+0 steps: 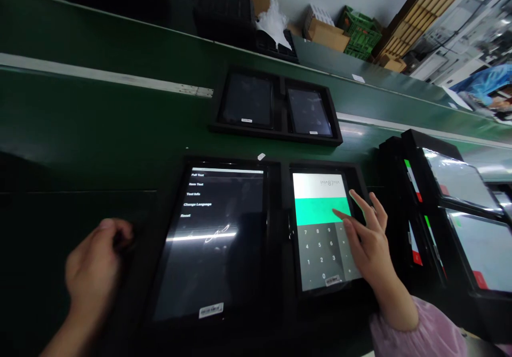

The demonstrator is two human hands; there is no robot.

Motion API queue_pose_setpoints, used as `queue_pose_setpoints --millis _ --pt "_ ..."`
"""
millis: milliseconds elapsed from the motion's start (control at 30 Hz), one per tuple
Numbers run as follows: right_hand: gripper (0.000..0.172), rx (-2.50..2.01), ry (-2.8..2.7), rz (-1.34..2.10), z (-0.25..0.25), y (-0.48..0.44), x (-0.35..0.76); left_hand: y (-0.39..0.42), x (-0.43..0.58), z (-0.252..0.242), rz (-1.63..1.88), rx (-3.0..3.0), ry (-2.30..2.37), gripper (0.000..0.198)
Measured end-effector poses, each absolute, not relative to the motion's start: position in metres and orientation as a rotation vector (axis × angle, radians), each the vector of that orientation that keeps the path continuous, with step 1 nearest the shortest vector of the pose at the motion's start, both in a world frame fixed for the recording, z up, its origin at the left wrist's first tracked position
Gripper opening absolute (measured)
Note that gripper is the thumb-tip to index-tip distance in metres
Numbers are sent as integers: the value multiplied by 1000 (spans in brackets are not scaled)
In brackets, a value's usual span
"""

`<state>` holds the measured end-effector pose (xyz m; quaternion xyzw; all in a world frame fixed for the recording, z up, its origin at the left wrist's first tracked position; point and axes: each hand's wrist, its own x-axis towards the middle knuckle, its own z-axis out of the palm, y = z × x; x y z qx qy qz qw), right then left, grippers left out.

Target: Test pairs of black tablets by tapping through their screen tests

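The near left tablet [212,272] looks glossy and glass-fronted, while the far tray [276,135] is matt. The green desk [80,128] is smooth with a faint sheen; the far bag [274,24] is crinkled plastic.

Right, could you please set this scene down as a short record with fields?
right hand: pointing at the green band of the calculator tablet; contact unclear
left hand: loosely curled, left of the menu tablet
menu tablet: dark screen, lines including Item Test and Reset
calculator tablet: lit screen, number keys showing
back tray: holds two dark-screened tablets
far right: pale-screened tablets
work surface: green
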<state>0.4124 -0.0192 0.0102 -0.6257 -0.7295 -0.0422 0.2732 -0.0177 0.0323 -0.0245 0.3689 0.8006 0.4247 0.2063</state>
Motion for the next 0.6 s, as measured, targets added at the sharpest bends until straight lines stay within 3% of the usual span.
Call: queue_pose_setpoints --millis 267,600 --pt "32 -1612 -1865 -136 25 -24 400 35 -12 -15 1106 915 2093 35" --pt "31 -1361 -2190 81 44 2 280 27 -18 -27 1142 1077 1794 48"
